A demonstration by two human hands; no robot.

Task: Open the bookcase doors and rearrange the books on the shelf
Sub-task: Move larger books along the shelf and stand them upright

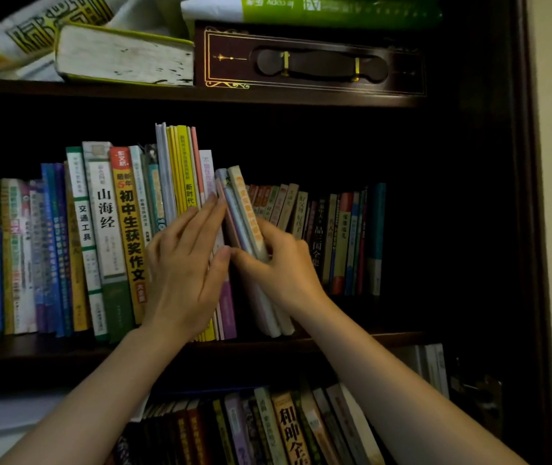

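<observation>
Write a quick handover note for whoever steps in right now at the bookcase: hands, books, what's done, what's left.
Left hand: fingers straight, pressing flat against the yellow and pink books on the middle shelf, holding them upright.
Right hand: gripping a small bundle of thin books, tilted left, bottom edges on the shelf.
Done: no door blocks the shelves; the shelf's left side stands in a tight row.
Left: stand the bundle upright in the gap, then tidy the shorter books to its right.
</observation>
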